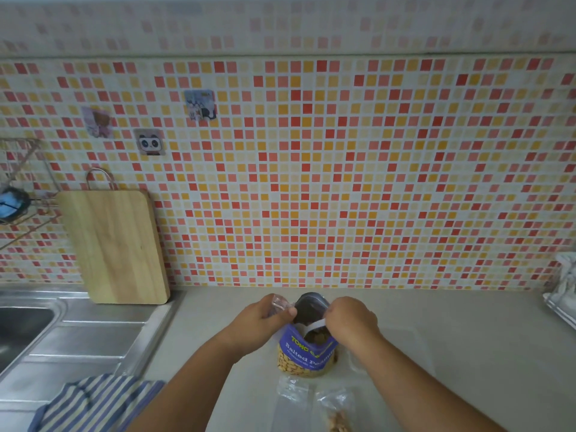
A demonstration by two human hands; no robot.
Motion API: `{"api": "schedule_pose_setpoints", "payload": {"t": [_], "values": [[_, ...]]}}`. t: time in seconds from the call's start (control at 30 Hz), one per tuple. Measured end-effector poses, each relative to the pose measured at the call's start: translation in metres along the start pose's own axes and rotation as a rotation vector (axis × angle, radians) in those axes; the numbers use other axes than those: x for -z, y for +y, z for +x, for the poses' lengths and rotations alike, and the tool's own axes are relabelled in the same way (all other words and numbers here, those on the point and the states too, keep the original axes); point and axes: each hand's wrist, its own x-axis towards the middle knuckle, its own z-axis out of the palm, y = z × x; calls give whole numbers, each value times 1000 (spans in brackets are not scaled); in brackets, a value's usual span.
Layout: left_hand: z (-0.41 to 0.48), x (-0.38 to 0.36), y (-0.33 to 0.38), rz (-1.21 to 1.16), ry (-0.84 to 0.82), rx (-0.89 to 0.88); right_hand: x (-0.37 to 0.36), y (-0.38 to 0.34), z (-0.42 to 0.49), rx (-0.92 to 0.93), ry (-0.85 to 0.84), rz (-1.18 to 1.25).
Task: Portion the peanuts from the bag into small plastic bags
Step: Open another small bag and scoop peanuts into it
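Note:
A blue bag of salted peanuts [307,353] stands upright on the pale counter [452,338], its top open and peanuts showing through its clear lower part. My left hand [261,319] pinches the bag's left rim and also holds a small clear plastic piece [279,302]. My right hand [350,318] grips a white spoon handle [313,325] that reaches down into the bag's mouth. Two small clear plastic bags lie in front of the peanut bag: one [291,397] looks empty, the other [338,413] holds some peanuts.
A steel sink [46,332] and drainboard fill the left. A wooden cutting board [115,244] leans on the mosaic tile wall. A striped cloth [93,403] lies at bottom left. Folded white cloth [564,294] sits at the right edge. A wire rack [21,188] hangs at left.

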Motion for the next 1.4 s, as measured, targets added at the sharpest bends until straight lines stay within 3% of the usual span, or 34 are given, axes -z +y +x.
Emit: {"api": "schedule_pose_setpoints", "payload": {"t": [0.17,0.27,0.43,0.53,0.67,0.83,0.97,1.07,1.17,1.23,1.4], "values": [[-3,10,4,-65,131,-43,4,22,24,-24,-195,-16],[-2,16,1,109,148,-64,19,23,23,-28,-294,-177],[1,14,2,491,135,-178,43,35,27,29,-293,-234],[7,9,5,690,142,-215,58,40,29,38,-145,-9],[13,2,10,809,154,-262,78,25,32,-13,-140,-49],[17,-13,21,814,160,-294,82,12,13,205,-46,-82],[20,-26,28,621,147,-256,97,-16,-33,517,-13,-114],[20,-24,27,433,166,-197,119,-25,-59,720,210,-342],[21,-11,20,330,211,-143,132,-21,-63,707,385,-364],[20,-6,14,347,217,-111,123,-21,-62,646,346,-421],[15,-11,12,373,128,-77,53,-27,-42,552,45,-746]]}}
